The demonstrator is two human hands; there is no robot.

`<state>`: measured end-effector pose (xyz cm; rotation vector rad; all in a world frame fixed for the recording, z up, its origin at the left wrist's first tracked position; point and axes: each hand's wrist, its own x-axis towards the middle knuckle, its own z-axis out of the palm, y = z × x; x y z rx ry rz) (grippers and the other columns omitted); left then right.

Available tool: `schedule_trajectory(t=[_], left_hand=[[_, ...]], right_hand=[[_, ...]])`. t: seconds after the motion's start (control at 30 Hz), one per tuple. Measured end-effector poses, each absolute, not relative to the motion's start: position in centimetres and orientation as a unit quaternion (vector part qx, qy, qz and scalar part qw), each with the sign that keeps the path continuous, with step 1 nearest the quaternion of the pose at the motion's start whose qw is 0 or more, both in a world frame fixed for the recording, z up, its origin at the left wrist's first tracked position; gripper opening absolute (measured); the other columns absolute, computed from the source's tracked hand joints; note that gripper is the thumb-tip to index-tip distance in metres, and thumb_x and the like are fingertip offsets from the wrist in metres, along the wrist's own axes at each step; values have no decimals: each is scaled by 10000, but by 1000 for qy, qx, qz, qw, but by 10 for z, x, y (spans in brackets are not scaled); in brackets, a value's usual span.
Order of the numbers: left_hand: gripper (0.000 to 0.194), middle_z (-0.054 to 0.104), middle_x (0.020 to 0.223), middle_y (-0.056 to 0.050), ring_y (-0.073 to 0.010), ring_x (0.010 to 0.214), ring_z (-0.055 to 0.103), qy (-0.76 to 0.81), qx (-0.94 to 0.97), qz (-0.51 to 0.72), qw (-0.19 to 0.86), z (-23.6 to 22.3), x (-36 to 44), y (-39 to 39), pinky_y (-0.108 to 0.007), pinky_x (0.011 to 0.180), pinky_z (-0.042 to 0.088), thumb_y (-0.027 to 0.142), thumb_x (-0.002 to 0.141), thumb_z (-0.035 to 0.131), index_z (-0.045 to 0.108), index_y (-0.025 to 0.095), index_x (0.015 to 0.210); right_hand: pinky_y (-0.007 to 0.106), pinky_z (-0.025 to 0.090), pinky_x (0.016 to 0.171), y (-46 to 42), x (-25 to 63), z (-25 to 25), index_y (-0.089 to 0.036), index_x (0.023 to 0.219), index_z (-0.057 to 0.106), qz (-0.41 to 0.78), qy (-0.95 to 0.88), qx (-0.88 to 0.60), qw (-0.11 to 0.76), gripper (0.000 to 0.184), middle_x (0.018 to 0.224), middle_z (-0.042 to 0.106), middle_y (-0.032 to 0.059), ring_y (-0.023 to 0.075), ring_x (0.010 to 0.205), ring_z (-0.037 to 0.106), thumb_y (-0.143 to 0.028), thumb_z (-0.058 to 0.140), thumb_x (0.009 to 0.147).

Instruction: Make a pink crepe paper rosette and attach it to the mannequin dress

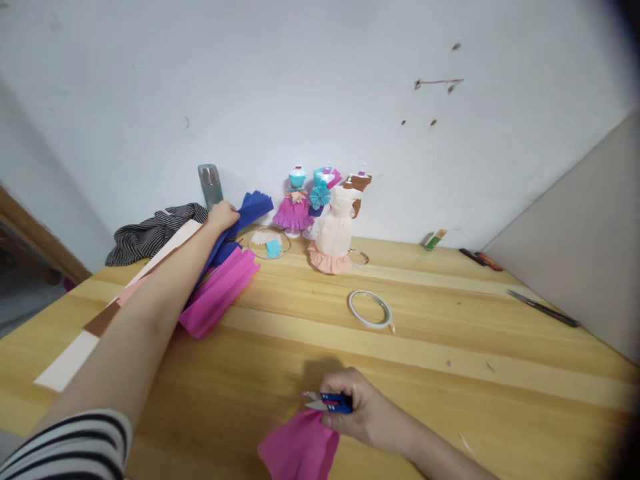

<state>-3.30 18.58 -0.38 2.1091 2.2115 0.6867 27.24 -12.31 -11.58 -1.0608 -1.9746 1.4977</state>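
- Plain pale wall (250, 80) behind, light wood table (440, 333) in front, dark doorway area at far left
- Left hand (223, 217): reached out to the back left of the table, at the near side of the blue paper (255, 208). Fingers bent downward, back of the hand up. Tips hidden, so can't tell if they're clenched on the paper or just resting against it
- Right hand (357, 408): near the front edge of view, fingers closed around the blue snips (337, 403). Snips' blades point left and stand a bit apart. Thumb side also has the top of the pink piece (300, 447), which hangs below the blades
- Pink paper (220, 293): pleated stack, just in front of the blue paper, touching neither hand
- Cream, peach and brown sheets (103, 318): under the left forearm, partly covered by it
- Striped cloth (155, 233) and metal-topped bottle (211, 188): back left, bottle near the left hand
- Thin hoop (249, 244): flat on the wood, small teal scrap (273, 249) and a pale one inside it
- Small dress forms (335, 227): grouped upright by the wall, wearing purple, teal, cream and brown outfits
- Tape roll (373, 325): flat, mid table, loose end toward the right
- Right side: green and orange tube (436, 240), two dark slim items (473, 257), long pointed tool (543, 309) near the side panel (590, 233)
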Motion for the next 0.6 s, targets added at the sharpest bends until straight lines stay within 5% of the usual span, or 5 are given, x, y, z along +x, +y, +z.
schedule_trajectory(t=[0.1,0.23,0.4,0.5,0.6], left_hand=[[195,675,770,-63,-211,810,631,692,655,303,24,23,-48,182,-277,728,470,269,795,606,686,93,813],[229,630,761,-51,-154,717,574,670,613,417,35,55,-58,166,-257,663,457,239,828,502,618,46,872],[230,592,877,-60,-139,807,577,638,579,506,38,106,-73,143,-288,727,452,183,886,472,516,-36,940],[287,567,979,-62,-147,922,606,631,563,532,25,149,-90,130,-311,757,449,105,956,253,451,-72,1066],[330,628,1153,-46,-43,797,590,651,545,528,-30,195,-117,111,-296,758,556,135,967,394,346,44,1280]], right_hand=[[224,235,503,-123,272,-115,-186,596,414,539,-718,-380,222,298,579,350,-55,83,555,316,-304,654,728],[224,239,505,-123,271,-115,-189,604,410,536,-722,-372,231,330,582,351,-53,86,554,313,-353,657,749],[224,244,507,-124,272,-117,-189,617,423,534,-725,-370,228,347,573,348,-54,87,547,306,-404,652,764],[224,247,511,-125,271,-118,-186,613,422,537,-724,-368,229,377,579,348,-52,87,552,308,-442,651,769],[224,247,516,-125,271,-116,-184,611,423,538,-723,-368,229,397,587,354,-49,88,557,319,-468,649,770]])
